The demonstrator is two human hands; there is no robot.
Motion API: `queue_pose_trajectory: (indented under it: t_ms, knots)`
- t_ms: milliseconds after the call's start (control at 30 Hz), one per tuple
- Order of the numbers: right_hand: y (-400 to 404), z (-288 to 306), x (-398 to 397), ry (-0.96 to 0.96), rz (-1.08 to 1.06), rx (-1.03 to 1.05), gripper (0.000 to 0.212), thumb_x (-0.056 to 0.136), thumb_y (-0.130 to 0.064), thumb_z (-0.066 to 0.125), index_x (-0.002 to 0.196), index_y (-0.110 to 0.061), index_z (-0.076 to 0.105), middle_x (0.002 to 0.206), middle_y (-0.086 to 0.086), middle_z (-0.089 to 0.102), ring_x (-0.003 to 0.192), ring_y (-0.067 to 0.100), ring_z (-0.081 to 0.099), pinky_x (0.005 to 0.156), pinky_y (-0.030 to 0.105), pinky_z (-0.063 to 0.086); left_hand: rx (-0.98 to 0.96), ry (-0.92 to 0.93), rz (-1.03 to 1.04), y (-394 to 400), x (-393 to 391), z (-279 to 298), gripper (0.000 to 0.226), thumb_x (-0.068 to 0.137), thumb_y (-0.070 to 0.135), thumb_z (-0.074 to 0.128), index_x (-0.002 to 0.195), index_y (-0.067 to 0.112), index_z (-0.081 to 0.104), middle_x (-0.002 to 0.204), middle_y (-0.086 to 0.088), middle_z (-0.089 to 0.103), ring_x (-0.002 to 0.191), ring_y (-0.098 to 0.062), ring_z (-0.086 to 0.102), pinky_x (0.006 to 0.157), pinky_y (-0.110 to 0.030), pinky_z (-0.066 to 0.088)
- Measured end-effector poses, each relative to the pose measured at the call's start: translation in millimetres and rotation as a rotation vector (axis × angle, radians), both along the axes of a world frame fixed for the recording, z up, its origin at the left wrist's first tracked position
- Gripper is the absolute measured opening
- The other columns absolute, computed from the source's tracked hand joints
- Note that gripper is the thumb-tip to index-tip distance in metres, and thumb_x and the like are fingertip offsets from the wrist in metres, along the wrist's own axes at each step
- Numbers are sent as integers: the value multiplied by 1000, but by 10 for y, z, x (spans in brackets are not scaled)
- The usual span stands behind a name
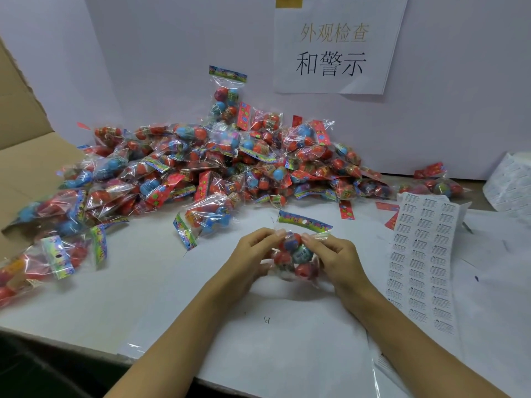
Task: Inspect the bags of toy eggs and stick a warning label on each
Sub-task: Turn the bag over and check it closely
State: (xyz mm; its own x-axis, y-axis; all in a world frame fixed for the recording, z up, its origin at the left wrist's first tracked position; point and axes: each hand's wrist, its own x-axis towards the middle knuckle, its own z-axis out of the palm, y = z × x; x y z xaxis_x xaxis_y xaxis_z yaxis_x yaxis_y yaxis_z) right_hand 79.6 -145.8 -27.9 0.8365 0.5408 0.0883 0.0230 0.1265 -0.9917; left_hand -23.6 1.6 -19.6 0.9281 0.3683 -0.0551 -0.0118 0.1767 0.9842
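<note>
I hold one clear bag of toy eggs point(294, 254) just above the white table, its colourful header card pointing away from me. My left hand point(253, 254) grips the bag's left side, fingers curled round it. My right hand point(333, 257) grips the right side, thumb and fingers pinching the plastic near the top. Red and blue eggs show through the bag between my hands. A sheet of small white warning labels point(422, 254) lies flat to the right of my right hand.
A big pile of egg bags point(215, 168) fills the table behind my hands, against a white wall with a paper sign point(336, 53). An open cardboard box point(26, 156) stands at the left with bags spilling from it. More label sheets point(511, 182) lie far right.
</note>
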Motion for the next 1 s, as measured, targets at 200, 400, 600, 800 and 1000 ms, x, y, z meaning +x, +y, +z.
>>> queue_pose_trajectory:
  t_ms: [200, 400, 600, 800, 1000]
  knots:
    - [6, 3, 10, 34, -82, 40, 34, 83, -37, 75, 85, -3, 78, 84, 18, 76, 76, 29, 73, 69, 41, 62, -11, 7, -86, -3, -55, 23, 42, 83, 27, 83, 114, 1, 71, 114, -24, 73, 106, -39, 72, 83, -45, 63]
    - [-8, 15, 4, 20, -50, 16, 52, 71, -57, 72, 86, -8, 77, 82, 14, 75, 71, 22, 71, 61, 32, 57, 43, -51, -31, -29, -43, 10, 39, 70, 23, 88, 103, 5, 75, 96, -19, 76, 85, -29, 75, 71, -33, 61]
    - [-12, 28, -9, -10, 59, -32, 46, 72, -58, 72, 101, -23, 77, 94, 3, 78, 85, 14, 73, 67, 24, 54, 59, -119, 29, -11, -37, -5, 37, 73, 22, 85, 104, 4, 74, 94, -16, 76, 87, -28, 75, 74, -30, 60]
    - [-26, 22, -11, -33, 50, -44, 23, 85, -39, 73, 97, -20, 78, 91, 3, 78, 85, 15, 71, 70, 30, 53, 46, -117, 31, -11, -30, 1, 43, 73, 20, 83, 109, -1, 71, 96, -18, 75, 88, -26, 75, 77, -31, 60]
    - [-26, 19, -1, -46, 51, -64, 21, 88, -37, 72, 98, -20, 78, 91, 1, 78, 84, 14, 71, 71, 33, 54, 44, -127, 25, 0, -27, -10, 44, 73, 21, 84, 109, -1, 71, 99, -23, 74, 89, -27, 74, 78, -31, 60]
